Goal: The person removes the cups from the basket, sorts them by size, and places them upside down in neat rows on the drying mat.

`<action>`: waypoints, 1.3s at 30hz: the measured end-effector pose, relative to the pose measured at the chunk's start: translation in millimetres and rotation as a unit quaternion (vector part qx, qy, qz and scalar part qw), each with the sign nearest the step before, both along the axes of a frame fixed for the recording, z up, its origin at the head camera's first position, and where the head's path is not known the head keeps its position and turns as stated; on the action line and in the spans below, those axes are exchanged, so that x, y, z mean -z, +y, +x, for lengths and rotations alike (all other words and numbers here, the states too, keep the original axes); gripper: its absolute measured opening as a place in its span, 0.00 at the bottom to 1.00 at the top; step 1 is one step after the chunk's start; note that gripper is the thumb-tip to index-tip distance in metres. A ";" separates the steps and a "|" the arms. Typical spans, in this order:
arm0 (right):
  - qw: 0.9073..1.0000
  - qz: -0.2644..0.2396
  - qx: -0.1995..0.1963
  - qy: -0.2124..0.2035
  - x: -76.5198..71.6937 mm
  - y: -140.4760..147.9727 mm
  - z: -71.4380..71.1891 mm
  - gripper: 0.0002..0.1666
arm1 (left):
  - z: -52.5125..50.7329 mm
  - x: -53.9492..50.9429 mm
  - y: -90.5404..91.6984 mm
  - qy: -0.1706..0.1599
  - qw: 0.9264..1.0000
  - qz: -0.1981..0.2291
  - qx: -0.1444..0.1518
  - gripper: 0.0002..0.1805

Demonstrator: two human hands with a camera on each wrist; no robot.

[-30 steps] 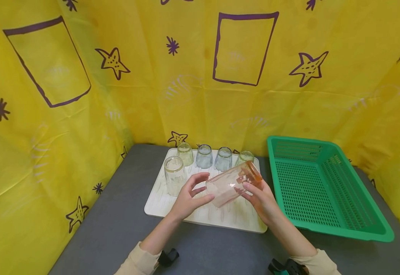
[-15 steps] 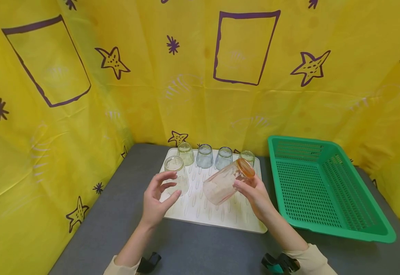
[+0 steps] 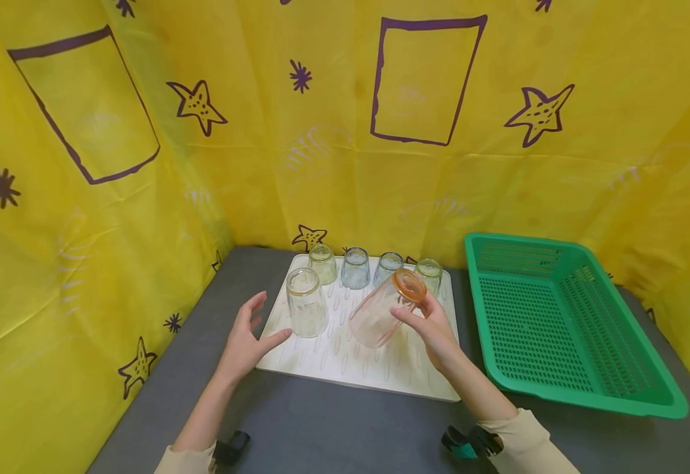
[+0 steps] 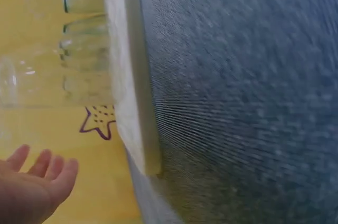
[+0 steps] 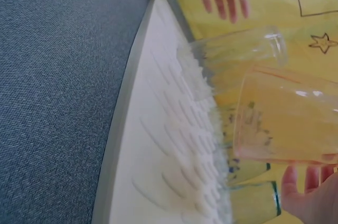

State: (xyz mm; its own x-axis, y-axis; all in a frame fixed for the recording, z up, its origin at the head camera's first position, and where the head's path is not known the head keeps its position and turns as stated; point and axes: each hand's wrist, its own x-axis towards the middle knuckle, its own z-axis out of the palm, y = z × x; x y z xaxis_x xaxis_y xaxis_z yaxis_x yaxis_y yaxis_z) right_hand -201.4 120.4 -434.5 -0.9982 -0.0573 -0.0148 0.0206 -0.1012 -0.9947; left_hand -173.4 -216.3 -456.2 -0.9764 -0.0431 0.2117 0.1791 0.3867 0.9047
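My right hand (image 3: 430,326) holds a pink-orange drinking glass (image 3: 377,316) near its deeper orange upper end. The glass tilts over the white ridged tray (image 3: 345,362); in the right wrist view its lower end hangs just clear of the ridges. Left of it, a clear glass (image 3: 307,306) stands on the tray. My left hand (image 3: 247,339) is beside that clear glass, fingers spread and holding nothing. Along the tray's back edge stand a yellowish glass (image 3: 322,264), two bluish glasses (image 3: 355,268) and a greenish glass (image 3: 430,273), the third partly hidden by the orange one.
A green perforated basket (image 3: 576,395) sits right of the tray on the dark grey table (image 3: 321,428). Yellow patterned cloth (image 3: 345,184) hangs behind and at both sides. Black straps with devices (image 3: 232,447) are on both wrists.
My left hand has let go of the orange glass and moved left, past the clear glass. My right hand has brought the orange glass slightly left and tilted it more upright.
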 end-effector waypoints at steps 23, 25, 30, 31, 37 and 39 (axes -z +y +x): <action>0.993 0.119 -0.005 0.023 4.8 -23.9 -22.1 0.45 | -6.3 14.1 -10.7 -0.177 0.976 -0.127 0.019 0.54; 0.992 0.123 -0.006 0.027 6.6 -25.1 -23.8 0.46 | -6.3 14.6 -10.7 -0.177 0.976 -0.126 0.018 0.54; 0.991 0.127 -0.013 0.040 12.6 -27.5 -27.5 0.45 | -6.5 16.0 -10.6 -0.177 0.976 -0.124 0.014 0.53; 0.991 0.130 -0.014 0.041 13.6 -28.0 -27.8 0.44 | -6.4 16.2 -10.5 -0.177 0.976 -0.124 0.014 0.53; 0.986 0.157 -0.015 0.046 15.8 -31.6 -27.8 0.43 | -5.9 18.3 -11.3 -0.176 0.976 -0.124 0.013 0.53; 0.985 0.161 -0.017 0.052 16.1 -32.6 -28.0 0.43 | -6.2 19.3 -11.8 -0.174 0.977 -0.123 0.013 0.53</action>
State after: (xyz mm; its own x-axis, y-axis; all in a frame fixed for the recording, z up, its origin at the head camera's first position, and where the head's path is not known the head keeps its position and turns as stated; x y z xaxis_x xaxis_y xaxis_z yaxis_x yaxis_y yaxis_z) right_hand -229.5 87.8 -450.7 -0.9930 -0.0989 0.0648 -0.0852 0.2185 -0.9721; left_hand -179.6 -228.1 -475.4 -0.9912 -0.0070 -0.1319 -0.1097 0.6000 0.7924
